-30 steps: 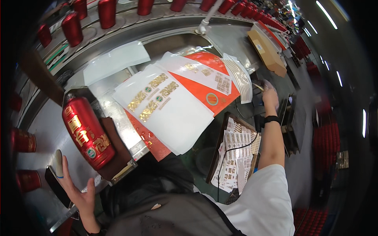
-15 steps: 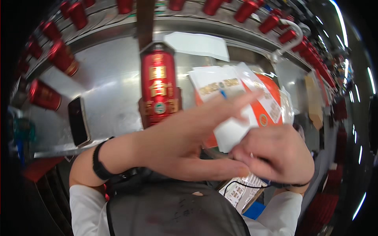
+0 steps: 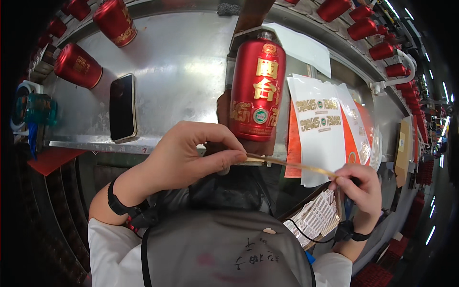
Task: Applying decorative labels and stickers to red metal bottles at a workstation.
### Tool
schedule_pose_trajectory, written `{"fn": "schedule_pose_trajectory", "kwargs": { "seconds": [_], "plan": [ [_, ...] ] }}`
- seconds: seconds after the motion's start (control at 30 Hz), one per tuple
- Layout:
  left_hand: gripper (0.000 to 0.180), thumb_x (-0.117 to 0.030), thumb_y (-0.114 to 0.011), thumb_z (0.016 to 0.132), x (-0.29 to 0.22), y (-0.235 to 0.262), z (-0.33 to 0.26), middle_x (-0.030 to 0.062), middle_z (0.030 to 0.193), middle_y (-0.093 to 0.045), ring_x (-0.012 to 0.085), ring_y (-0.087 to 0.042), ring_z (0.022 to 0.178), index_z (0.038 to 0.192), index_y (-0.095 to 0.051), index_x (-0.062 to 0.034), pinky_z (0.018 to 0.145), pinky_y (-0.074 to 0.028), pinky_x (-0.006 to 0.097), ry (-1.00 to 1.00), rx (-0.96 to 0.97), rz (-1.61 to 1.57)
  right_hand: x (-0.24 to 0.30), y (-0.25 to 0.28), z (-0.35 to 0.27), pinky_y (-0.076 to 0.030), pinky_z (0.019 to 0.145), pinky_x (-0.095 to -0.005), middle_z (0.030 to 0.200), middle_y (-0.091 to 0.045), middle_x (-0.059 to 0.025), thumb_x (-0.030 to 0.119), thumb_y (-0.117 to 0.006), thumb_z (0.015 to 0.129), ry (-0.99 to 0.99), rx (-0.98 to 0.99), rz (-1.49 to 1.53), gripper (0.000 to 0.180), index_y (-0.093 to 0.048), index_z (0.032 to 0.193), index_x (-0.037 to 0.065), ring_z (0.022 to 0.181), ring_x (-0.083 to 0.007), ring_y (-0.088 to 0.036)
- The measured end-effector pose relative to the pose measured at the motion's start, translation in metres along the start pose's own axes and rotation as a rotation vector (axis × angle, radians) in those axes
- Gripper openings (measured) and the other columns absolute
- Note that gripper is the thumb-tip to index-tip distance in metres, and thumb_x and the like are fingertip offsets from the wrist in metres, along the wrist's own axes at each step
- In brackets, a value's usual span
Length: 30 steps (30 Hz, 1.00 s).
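A thin gold strip (image 3: pixel 299 166) is stretched between my two hands, close to the bench's front edge. My left hand (image 3: pixel 189 155) pinches its left end between thumb and forefinger. At the other end, my right hand (image 3: pixel 358 186) grips it with thumb and fingertips. Just beyond the strip lies a red bottle (image 3: pixel 258 91) with gold lettering and a round green emblem, resting on a dark brown support (image 3: pixel 224 107). White sheets with gold printed labels (image 3: pixel 319 129) lie right of the bottle, over an orange-red sheet (image 3: pixel 292 153).
A phone (image 3: pixel 123 107) lies on the metal bench (image 3: pixel 177 71) at left. Red bottles (image 3: pixel 79 66) stand beyond it, and others line the conveyor (image 3: pixel 306 18). A teal tape dispenser (image 3: pixel 40 109) sits far left. A white curved pipe (image 3: pixel 406 67) rises at right. Printed label strips (image 3: pixel 313 215) fill a box below.
My hands were close together and blurred; now they are apart with the gold strip taut between them. The whole view has shifted, so the bottle appears farther right.
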<state>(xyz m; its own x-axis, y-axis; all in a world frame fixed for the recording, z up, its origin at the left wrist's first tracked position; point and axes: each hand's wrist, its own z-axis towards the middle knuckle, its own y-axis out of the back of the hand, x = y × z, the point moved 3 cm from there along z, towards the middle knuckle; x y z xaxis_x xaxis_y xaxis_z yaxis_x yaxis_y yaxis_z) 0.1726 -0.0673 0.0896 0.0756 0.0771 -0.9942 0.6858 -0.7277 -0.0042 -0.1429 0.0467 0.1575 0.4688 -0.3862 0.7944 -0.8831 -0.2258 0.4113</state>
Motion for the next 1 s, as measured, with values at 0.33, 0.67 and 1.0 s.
{"fn": "schedule_pose_trajectory", "kwargs": {
  "seconds": [0.33,0.67,1.0],
  "plan": [
    [0.01,-0.007,-0.077,0.082,-0.003,-0.019,0.012,0.0071,0.08,-0.07,0.0176,-0.064,0.068,0.092,-0.074,-0.0056,0.061,-0.049,0.027,-0.244,0.08,0.267,0.055,-0.095,0.048,-0.051,0.063,-0.0251,0.106,-0.069,-0.011,0.008,-0.081,0.076,0.41,0.074,-0.146,0.044,-0.067,0.117,0.004,0.079,-0.0157,-0.065],
    [0.008,-0.008,-0.071,0.089,0.028,-0.001,0.013,0.0012,0.079,-0.068,0.0054,-0.061,0.069,0.092,-0.071,-0.0003,0.063,-0.047,0.021,0.077,-0.128,-0.094,0.024,-0.105,0.084,-0.045,0.066,-0.0222,0.079,-0.062,-0.0017,0.006,-0.076,0.083,0.24,-0.132,0.1,0.01,-0.069,0.088,0.0,0.07,-0.0071,-0.058],
    [0.01,-0.009,-0.073,0.088,0.048,0.0,0.017,-0.0042,0.078,-0.062,0.0008,-0.055,0.07,0.086,-0.065,-0.0029,0.062,-0.044,0.018,0.163,-0.178,-0.276,0.013,-0.105,0.089,-0.043,0.066,-0.0189,0.076,-0.062,0.0025,0.007,-0.075,0.087,0.111,-0.154,0.206,0.011,-0.065,0.087,0.002,0.071,-0.0034,-0.056]
  ]
}}
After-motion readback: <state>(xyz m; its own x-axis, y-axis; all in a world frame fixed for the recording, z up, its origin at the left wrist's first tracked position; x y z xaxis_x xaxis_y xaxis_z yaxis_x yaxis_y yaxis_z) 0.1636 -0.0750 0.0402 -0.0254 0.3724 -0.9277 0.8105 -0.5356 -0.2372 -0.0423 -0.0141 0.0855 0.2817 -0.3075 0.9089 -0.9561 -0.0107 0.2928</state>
